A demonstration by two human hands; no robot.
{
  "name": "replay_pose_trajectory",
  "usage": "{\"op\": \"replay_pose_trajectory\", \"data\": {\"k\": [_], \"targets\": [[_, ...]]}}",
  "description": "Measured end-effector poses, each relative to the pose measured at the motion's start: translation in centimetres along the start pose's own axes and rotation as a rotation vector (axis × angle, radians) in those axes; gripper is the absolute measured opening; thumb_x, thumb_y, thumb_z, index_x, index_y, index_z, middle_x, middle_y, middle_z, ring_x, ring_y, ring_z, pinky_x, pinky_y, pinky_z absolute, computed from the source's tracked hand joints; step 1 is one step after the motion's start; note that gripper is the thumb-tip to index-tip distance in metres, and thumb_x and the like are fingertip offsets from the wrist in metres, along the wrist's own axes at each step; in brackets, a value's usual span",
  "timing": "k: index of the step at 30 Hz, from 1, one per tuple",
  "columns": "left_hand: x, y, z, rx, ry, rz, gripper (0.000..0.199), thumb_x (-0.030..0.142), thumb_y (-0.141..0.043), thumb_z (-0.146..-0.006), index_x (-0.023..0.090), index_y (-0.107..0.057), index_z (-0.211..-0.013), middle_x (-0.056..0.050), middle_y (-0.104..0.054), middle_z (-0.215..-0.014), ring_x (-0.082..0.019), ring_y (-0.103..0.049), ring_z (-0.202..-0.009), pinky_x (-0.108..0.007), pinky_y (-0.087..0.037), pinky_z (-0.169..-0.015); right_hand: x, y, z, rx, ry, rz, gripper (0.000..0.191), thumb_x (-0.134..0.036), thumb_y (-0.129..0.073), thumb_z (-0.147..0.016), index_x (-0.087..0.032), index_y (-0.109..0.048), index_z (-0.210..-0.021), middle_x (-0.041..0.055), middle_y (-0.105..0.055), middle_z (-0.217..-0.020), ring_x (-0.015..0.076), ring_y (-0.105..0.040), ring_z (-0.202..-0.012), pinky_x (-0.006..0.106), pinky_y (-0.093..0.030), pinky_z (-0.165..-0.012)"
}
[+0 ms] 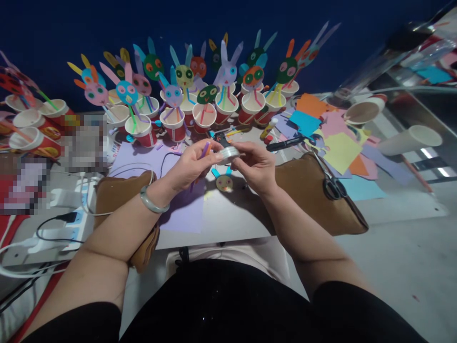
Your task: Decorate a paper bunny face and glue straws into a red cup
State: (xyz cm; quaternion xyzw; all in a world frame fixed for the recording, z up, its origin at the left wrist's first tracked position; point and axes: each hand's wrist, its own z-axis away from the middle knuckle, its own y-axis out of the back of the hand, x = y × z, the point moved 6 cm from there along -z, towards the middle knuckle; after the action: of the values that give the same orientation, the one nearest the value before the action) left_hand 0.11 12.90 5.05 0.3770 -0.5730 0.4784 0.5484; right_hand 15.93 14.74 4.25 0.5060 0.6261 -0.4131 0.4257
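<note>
Between my two hands is a roll of clear tape [229, 153], its flat side tilted toward me. My left hand [194, 164], with a bracelet at the wrist, pinches the roll's left edge and also has a purple drinking straw [205, 149] and an orange one tucked in its fingers. My right hand [256, 164] grips the roll's right side with thumb and fingertips. Just below the roll, a pale yellow paper rabbit face [224, 183] with blue ears lies on the table. A purple paper sheet [185, 216] lies under my left hand.
Several red paper cups [173, 131] bearing paper rabbits on straws stand along the back. Scissors [333, 188] rest on a brown cushion [314, 200] at right, near coloured paper scraps [341, 150]. A power strip [84, 207] with cables lies left.
</note>
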Motion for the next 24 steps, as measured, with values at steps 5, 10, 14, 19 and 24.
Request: {"op": "replay_pose_trajectory", "data": {"k": [5,10,14,19,24], "targets": [[0.4,0.4,-0.3,0.029,-0.12,-0.16,0.019,0.033,-0.075,-0.082,0.018,-0.065,-0.082,0.005,-0.046,-0.059,-0.005,-0.036,-0.051,-0.021,-0.026,-0.046,-0.6,0.0,0.2,-0.026,0.152,0.277,0.02,-0.028,-0.079,-0.071,-0.03,-0.078,-0.091,0.0028,-0.069,-0.086,0.0185,-0.058,-0.076,0.037,-0.055,-0.077],[0.0,0.5,-0.5,0.004,-0.071,-0.132,0.017,0.029,-0.076,-0.077,0.017,-0.065,-0.082,0.006,-0.046,-0.058,-0.005,-0.036,-0.05,-0.021,-0.026,-0.047,-0.4,0.2,0.8,-0.005,0.178,0.295,0.029,-0.027,-0.078,-0.072,-0.028,-0.075,-0.102,0.0031,-0.069,-0.094,0.0158,-0.055,-0.069,0.036,-0.053,-0.072],[-0.7,0.2,-0.5,-0.056,0.03,-0.081,0.018,0.031,-0.073,-0.078,0.018,-0.065,-0.087,0.009,-0.038,-0.052,-0.005,-0.028,-0.044,-0.022,-0.019,-0.044,-0.2,0.3,0.8,0.01,0.233,0.279,0.031,-0.025,-0.078,-0.074,-0.025,-0.069,-0.104,0.0025,-0.069,-0.097,0.0132,-0.057,-0.069,0.031,-0.051,-0.067],[-0.8,-0.2,-0.5,-0.08,0.013,-0.125,0.021,0.033,-0.074,-0.075,0.017,-0.064,-0.084,0.008,-0.043,-0.058,-0.005,-0.032,-0.05,-0.022,-0.024,-0.047,-0.7,0.1,0.7,-0.024,0.493,0.332,0.021,-0.019,-0.073,-0.079,-0.023,-0.064,-0.097,0.0016,-0.071,-0.094,0.0116,-0.06,-0.07,0.025,-0.048,-0.058],[-0.7,-0.1,-0.6,-0.026,-0.001,-0.188,0.025,0.034,-0.079,-0.072,0.016,-0.063,-0.079,0.007,-0.044,-0.059,-0.006,-0.034,-0.053,-0.022,-0.026,-0.049,-1.2,-0.4,1.4,-0.083,0.679,0.488,0.016,-0.017,-0.07,-0.082,-0.024,-0.064,-0.096,0.0032,-0.073,-0.094,0.0146,-0.066,-0.077,0.026,-0.049,-0.056]]}}
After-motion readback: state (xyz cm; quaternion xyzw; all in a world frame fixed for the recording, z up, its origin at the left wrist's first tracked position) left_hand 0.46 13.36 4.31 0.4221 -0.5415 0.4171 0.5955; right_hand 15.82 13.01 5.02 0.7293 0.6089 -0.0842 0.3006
